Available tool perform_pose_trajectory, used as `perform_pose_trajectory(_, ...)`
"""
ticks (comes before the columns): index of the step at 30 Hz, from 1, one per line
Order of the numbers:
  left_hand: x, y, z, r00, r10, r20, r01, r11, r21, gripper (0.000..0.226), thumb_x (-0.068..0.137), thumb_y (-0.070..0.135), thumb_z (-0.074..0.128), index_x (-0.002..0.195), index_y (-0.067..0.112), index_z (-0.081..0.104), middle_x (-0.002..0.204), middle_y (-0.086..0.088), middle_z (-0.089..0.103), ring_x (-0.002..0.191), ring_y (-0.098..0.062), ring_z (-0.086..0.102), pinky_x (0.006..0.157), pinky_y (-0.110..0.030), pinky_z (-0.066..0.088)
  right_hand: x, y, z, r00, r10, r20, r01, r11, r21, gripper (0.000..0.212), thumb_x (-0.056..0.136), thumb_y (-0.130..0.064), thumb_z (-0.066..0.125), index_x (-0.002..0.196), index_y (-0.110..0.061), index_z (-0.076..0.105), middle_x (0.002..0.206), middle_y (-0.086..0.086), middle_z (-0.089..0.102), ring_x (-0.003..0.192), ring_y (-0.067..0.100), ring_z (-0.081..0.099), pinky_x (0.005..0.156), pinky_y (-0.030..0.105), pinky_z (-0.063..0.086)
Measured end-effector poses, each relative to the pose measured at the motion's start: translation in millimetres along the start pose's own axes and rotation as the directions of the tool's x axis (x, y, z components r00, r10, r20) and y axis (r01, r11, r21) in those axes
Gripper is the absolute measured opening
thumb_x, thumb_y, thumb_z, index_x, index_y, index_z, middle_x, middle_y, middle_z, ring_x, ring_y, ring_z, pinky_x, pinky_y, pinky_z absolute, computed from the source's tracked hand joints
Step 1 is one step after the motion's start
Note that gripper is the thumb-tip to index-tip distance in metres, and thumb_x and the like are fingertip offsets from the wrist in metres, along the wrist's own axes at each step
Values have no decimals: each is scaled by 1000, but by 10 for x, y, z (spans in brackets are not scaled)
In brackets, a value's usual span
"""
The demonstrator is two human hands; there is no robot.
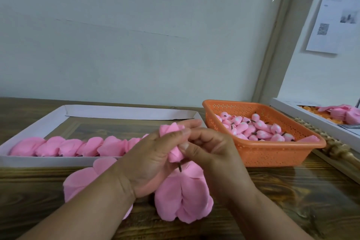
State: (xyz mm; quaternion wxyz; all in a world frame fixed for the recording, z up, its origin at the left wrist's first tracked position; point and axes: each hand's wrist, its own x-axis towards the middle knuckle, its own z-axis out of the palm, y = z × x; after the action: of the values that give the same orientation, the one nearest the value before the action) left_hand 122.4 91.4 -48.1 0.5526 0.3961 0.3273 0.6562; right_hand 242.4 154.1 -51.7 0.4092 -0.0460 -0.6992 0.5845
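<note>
closest to the camera, two stacks of loose petals (pixel 183 198) are lying on the bench (pixel 292 191), right under the wrists. that's the first thing i'm worrying about: a forearm dragging across them is going to scatter or crease those thin pink sheets.

just above them the half-made flower (pixel 172 132) is sitting up in the air between both hands, over the nearer stack. the left hand (pixel 144 163) is curling round it from the side and cupping the petals. the right hand (pixel 212 154) is pinching the lower wrap with thumb and fingertips, just above where the dark stem (pixel 179 167) is poking out. the risk as i'm reading it: squeezing too hard is going to crush the petal shape. pinching too loosely is going to let the wrap spring open or the stem slide out the bottom.

further back, the white tray (pixel 39 128) is holding a row of finished flowers (pixel 68 147) just behind the left hand, so a careless reach over could be knocking that row crooked. off to the right the orange basket (pixel 272 154) is carrying a heap of buds (pixel 259 128), and a right hand snagging its rim could be tipping some out.
</note>
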Motion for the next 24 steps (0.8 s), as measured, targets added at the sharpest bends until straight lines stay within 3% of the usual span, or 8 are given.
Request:
perform_pose_trajectory(5, 28, -17, 144, 970, 118, -213, -110, 993, 48, 27, 89, 15, 51, 97, -1, 71, 98, -23, 67, 90, -26, 68, 82, -32, 57, -44, 41, 137, 935, -301, -186, 159, 828, -538, 13, 77, -16, 65, 81, -29, 67, 77, -7, 68, 70, 9, 64, 64, 21, 51)
perform_pose_trajectory(9, -7, -30, 246, 910, 123, -395, -132, 991, 6, 27, 96, 25, 49, 81, 5, 60, 98, -8, 75, 93, -31, 70, 84, -45, 56, -88, 55, 217, 836, -545, 65, 353, 443, -824, 11, 69, -8, 70, 78, -8, 62, 75, -1, 61, 73, 10, 58, 62, 29, 48)
perform_pose_trajectory(11, -84, -70, 258, 880, 137, -455, -145, 989, 18, 34, 95, 31, 50, 73, 8, 63, 93, -11, 75, 91, -29, 71, 79, -42, 56, -110, 66, 274, 819, -566, 99, 359, 369, -857, 13, 66, -6, 72, 74, -5, 62, 71, 2, 60, 67, 16, 56, 57, 32, 45)
perform_pose_trajectory(13, -175, -97, 266, 854, 166, -492, -159, 986, 57, 44, 93, 37, 51, 60, 16, 70, 80, -10, 75, 73, -19, 73, 64, -33, 54, -135, 67, 337, 831, -550, 84, 347, 394, -851, 8, 68, -10, 67, 74, -6, 63, 70, 2, 59, 63, 17, 54, 54, 32, 44)
perform_pose_trajectory(15, -239, -98, 262, 849, 185, -494, -179, 982, 61, 45, 91, 39, 52, 54, 21, 71, 67, -6, 72, 61, -15, 71, 53, -31, 55, -155, 38, 387, 888, -459, -17, 285, 580, -763, 7, 70, -11, 66, 75, -6, 65, 68, 1, 60, 61, 14, 54, 54, 31, 45)
perform_pose_trajectory(19, -243, -35, 258, 916, 159, -368, -180, 983, -23, 26, 74, 35, 60, 56, 17, 64, 95, -15, 74, 88, -30, 72, 71, -41, 59, -155, -112, 379, 989, -69, -132, 25, 950, -312, 7, 73, -3, 71, 76, -8, 66, 60, 7, 62, 52, 9, 54, 51, 25, 48)
perform_pose_trajectory(22, -205, -26, 209, 927, 175, -332, -192, 981, -21, 30, 75, 36, 57, 52, 15, 57, 96, -17, 73, 88, -36, 71, 72, -45, 59, -146, -134, 338, 986, 128, -104, -138, 986, -95, 12, 77, 4, 71, 77, -7, 66, 61, -2, 67, 58, 4, 62, 56, 16, 48)
perform_pose_trajectory(24, -163, -50, 181, 905, 157, -396, -176, 984, -13, 40, 83, 37, 54, 52, 14, 51, 90, -18, 73, 82, -36, 72, 61, -40, 60, -121, -121, 326, 982, 179, -65, -185, 977, -106, 14, 77, 4, 70, 76, -9, 66, 66, -4, 68, 61, 4, 64, 59, 16, 49)
